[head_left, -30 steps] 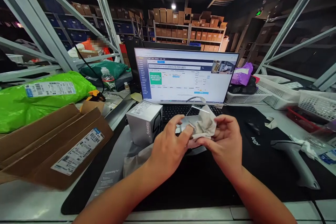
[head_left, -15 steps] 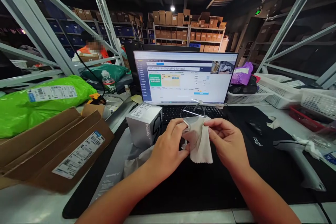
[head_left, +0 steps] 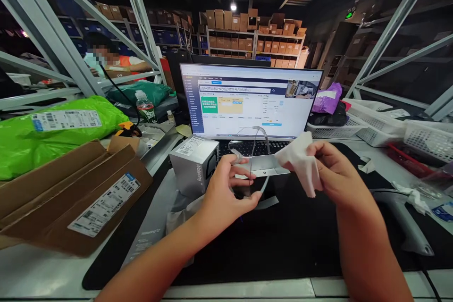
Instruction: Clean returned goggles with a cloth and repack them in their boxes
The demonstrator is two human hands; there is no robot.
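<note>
Your pale bench [head_left: 46, 276] carries a wide black desk mat [head_left: 283, 245] across its middle, reaching close to the near edge. Towards the left edge, you have an open, labelled cardboard box [head_left: 46, 198], with a bright green parcel [head_left: 21, 144] behind it. White baskets [head_left: 429, 139] stand towards the far right corner, just beside a red basket [head_left: 398, 155].

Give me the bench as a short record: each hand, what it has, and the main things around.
Left hand: holding thin-framed glasses
Right hand: pinching a pale cloth
Box: silver box, upright, before the monitor's left part
Scanner: grey scanner, lying at the right on the black mat
Carton: opened brown carton, far left, labelled
</note>
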